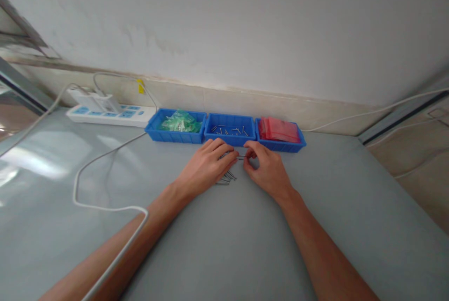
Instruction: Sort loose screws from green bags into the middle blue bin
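Note:
My left hand (210,163) is bent over a small pile of long thin metal screws (229,175) on the grey table. Its fingers are curled around some of them, and the hand hides part of the pile. Opposite it, my right hand (266,165) has thumb and fingers closed in a pinch at the ends of a couple of screws (241,157) that bridge the gap between both hands. Just behind the hands, a blue bin (229,141) holds more loose screws (238,131).
Left of that bin, another blue bin (175,136) holds green plastic bags (180,121). A third blue bin (286,146) on the right holds red plastic bags (280,129). A power strip (131,116) lies by the wall, and a white cable (105,208) crosses the table over my left forearm.

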Tool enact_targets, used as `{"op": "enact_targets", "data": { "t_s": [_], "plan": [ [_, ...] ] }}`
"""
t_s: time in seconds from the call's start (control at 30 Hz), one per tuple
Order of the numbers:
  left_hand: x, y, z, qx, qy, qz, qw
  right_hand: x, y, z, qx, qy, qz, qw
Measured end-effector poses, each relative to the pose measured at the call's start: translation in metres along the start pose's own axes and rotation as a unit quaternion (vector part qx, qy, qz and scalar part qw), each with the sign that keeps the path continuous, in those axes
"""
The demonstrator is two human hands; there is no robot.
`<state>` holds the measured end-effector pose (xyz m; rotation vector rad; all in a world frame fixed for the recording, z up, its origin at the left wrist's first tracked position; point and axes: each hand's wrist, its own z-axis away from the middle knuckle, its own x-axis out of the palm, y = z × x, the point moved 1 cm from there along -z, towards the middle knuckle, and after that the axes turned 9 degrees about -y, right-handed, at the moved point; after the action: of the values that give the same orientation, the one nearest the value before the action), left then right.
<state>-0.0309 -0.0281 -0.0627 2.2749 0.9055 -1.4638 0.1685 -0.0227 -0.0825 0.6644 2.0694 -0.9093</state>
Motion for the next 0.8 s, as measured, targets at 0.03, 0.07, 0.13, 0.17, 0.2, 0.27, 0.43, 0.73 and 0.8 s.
{"op": "enact_targets", "data": {
  "t_s": [0.03,0.07,0.13,0.17,0.2,0.27,0.43,0.73,0.8],
  "plan": [
    [-0.001,0.000,0.000,0.001,0.000,-0.002,1.000,0.000,-0.001,0.000,-0.010,0.000,0.009,1.000],
    [-0.001,-0.001,0.000,0.002,-0.001,-0.004,1.000,0.000,-0.001,0.000,-0.020,0.000,0.017,1.000],
    [-0.001,-0.001,0.000,0.000,-0.001,-0.005,1.000,0.000,-0.002,0.000,-0.033,-0.001,0.026,0.999],
    [-0.001,-0.002,0.000,-0.001,0.000,-0.003,1.000,0.000,-0.002,0.000,-0.036,-0.001,0.027,0.999],
    [-0.001,-0.002,0.000,-0.001,0.001,0.000,1.000,0.000,-0.002,0.000,-0.037,0.000,0.025,0.999],
    [0.000,-0.002,0.001,0.003,0.001,0.009,1.000,0.000,-0.002,0.000,-0.039,0.006,0.016,0.999],
    [-0.001,-0.004,0.000,-0.001,0.003,0.018,1.000,-0.002,-0.003,-0.001,-0.029,0.037,-0.011,0.999],
    [-0.004,-0.036,0.000,-0.169,0.151,-0.071,0.971,0.000,-0.005,-0.001,-0.003,-0.021,0.018,1.000],
    [0.000,-0.039,0.002,-0.180,0.135,-0.075,0.971,0.002,-0.004,-0.001,0.002,-0.042,0.012,0.999]
  ]
}}
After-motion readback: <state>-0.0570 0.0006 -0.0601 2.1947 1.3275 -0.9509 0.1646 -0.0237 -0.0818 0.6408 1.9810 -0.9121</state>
